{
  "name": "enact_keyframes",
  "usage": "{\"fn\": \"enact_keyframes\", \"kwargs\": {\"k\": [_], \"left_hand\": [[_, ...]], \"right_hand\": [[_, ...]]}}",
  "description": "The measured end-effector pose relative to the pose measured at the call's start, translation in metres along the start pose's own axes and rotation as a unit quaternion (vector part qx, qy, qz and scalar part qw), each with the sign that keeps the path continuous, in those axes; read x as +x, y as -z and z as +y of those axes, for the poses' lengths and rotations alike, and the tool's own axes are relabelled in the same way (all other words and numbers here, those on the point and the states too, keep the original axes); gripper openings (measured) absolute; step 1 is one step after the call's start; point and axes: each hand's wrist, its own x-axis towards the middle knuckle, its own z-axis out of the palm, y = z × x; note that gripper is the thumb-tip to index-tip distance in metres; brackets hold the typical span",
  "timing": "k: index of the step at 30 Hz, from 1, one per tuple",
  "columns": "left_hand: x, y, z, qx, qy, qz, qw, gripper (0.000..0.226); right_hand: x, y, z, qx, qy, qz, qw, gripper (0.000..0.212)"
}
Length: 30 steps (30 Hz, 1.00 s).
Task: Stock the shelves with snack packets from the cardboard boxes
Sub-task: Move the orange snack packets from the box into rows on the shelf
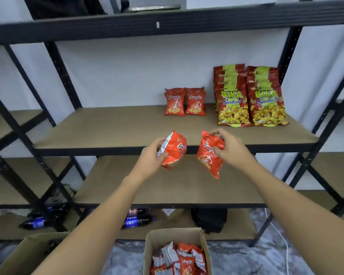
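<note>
Left hand (150, 155) and right hand (229, 147) are each gripping a red prawn-cracker packet — left packet (175, 150), right packet (210, 153) — fingers curled around them, before the shelf (107, 128).

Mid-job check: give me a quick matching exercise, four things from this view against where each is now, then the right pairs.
Things
1. Bika Seafood bags
2. Cardboard box of red packets
3. Pepsi bottles
4. Packet in the right hand

Places
A. On the floor, nearest the camera
B. Lying on the lowest shelf board
C. Held in front of the middle shelf's edge
D. Standing at the right end of the middle shelf

Pairs: 1-D, 2-A, 3-B, 4-C
</note>
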Motion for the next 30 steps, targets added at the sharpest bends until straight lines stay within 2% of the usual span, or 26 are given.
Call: {"fn": "enact_keyframes", "kwargs": {"k": [5, 11, 16, 20, 24, 27, 30], "left_hand": [[0.047, 0.007, 0.0, -0.052, 0.02, 0.011, 0.998, 0.039], [0.113, 0.012, -0.01, -0.073, 0.061, 0.008, 0.995, 0.043], [0.159, 0.015, -0.031, -0.087, 0.099, -0.036, 0.991, 0.044], [0.189, 0.018, -0.052, -0.109, 0.148, -0.071, 0.98, 0.057], [0.207, 0.022, -0.066, -0.014, 0.131, -0.11, 0.985, 0.057], [0.215, 0.018, -0.066, 0.112, 0.057, -0.077, 0.989, 0.051], [0.224, 0.006, -0.062, 0.188, -0.033, -0.052, 0.98, 0.05]], "right_hand": [[0.041, 0.017, -0.012, 0.007, -0.003, 0.004, 1.0, 0.039], [0.107, 0.019, -0.007, 0.055, -0.041, -0.036, 0.997, 0.039], [0.157, 0.009, -0.001, 0.072, -0.083, -0.086, 0.99, 0.042], [0.187, 0.001, 0.007, 0.056, -0.102, -0.095, 0.989, 0.043], [0.203, -0.008, 0.016, -0.064, -0.128, -0.072, 0.987, 0.047], [0.209, -0.024, 0.019, -0.161, -0.142, -0.03, 0.976, 0.053], [0.209, -0.054, 0.012, -0.237, -0.155, -0.046, 0.958, 0.057]]}}
